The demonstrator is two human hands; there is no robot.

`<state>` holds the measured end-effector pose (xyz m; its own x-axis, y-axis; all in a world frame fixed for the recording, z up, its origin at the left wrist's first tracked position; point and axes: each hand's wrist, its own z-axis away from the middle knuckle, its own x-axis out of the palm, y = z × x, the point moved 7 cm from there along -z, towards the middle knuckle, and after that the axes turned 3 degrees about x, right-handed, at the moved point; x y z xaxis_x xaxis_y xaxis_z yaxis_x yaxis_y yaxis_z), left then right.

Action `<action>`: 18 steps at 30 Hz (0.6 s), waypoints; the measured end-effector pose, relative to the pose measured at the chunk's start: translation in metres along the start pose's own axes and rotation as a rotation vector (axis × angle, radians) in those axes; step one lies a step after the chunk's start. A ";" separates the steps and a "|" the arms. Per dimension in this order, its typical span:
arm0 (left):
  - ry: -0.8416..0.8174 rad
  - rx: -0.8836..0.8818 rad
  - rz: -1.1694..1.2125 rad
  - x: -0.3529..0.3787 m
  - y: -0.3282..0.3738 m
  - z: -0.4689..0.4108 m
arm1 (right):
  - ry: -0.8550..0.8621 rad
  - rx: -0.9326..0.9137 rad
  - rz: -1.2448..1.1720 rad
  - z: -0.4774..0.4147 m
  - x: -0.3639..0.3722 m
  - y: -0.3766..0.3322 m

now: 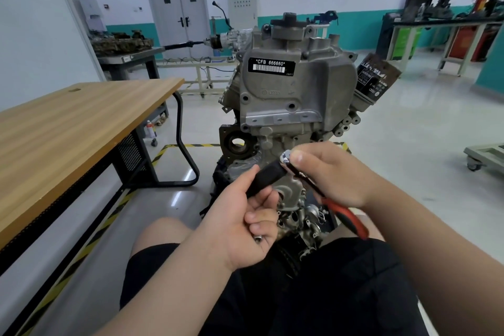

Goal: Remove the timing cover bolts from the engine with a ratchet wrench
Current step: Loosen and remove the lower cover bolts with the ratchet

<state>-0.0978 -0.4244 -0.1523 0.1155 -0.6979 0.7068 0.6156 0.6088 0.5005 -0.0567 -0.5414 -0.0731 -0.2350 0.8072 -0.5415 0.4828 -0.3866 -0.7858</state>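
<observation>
The grey engine (294, 95) stands upright in front of me, its timing cover (300, 90) carrying a black "CFB 666660" label. Below the cover I hold the ratchet wrench (346, 215), with its chrome head (286, 157) up and its red-and-black handle running down to the right. My right hand (335, 174) grips the wrench near the head, thumb on the chrome. My left hand (242, 215) pinches the black socket (268, 177) fitted to the head. A small metal piece (258, 238) shows under its curled fingers. Both hands hide the engine's lower front.
A wooden workbench (68, 128) with a black frame stands at my left. Yellow-black floor tape (109, 224) runs beside it. An oil filter (376, 76) sticks out on the engine's right. A wheeled cart (482, 155) sits far right, benches with parts at the back.
</observation>
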 end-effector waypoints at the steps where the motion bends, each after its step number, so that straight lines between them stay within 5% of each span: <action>1: 0.027 0.029 -0.003 -0.002 0.004 -0.006 | 0.067 -0.018 -0.007 0.000 0.002 0.003; 4: 0.084 0.096 -0.058 -0.006 0.019 -0.024 | 0.199 -0.010 0.040 -0.002 0.006 0.012; 8: 0.122 0.197 -0.190 -0.007 0.040 -0.046 | 0.238 0.124 0.712 -0.017 0.020 0.015; 10: 0.144 0.249 -0.259 -0.007 0.051 -0.053 | 0.322 0.090 0.816 -0.024 0.024 0.010; 14: 0.141 0.355 -0.348 -0.006 0.073 -0.059 | 0.485 0.122 0.391 -0.022 0.013 0.016; 18: 0.122 0.413 0.102 -0.031 0.102 -0.059 | 0.580 0.162 0.045 -0.007 0.006 0.032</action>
<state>0.0076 -0.3627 -0.1528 0.2663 -0.6508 0.7111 0.2359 0.7593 0.6065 -0.0368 -0.5461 -0.0996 0.3031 0.8825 -0.3597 0.3360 -0.4522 -0.8263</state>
